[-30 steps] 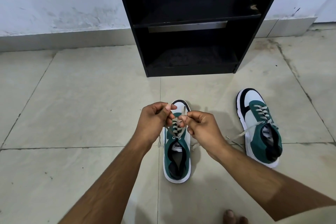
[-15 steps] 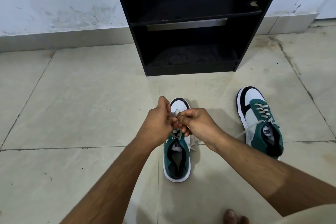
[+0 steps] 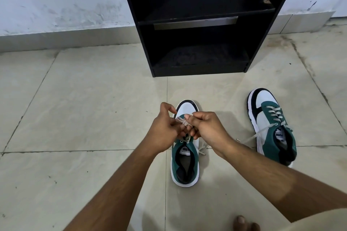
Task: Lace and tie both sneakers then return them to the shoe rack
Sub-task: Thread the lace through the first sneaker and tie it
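Both hands meet over the near sneaker, which stands on the floor right beneath them; the left hand and right hand are each pinched closed on its lace, knuckles almost touching; the second sneaker lies well to the right of the right hand, laces loose; the rack stands beyond both hands.

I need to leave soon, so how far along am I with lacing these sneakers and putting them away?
Done: both look laced. In hand: your left hand and right hand are tying the lace over the middle sneaker. Left: finish that knot, tie the right sneaker, whose lace ends trail loose on the floor, then put both in the black shoe rack.
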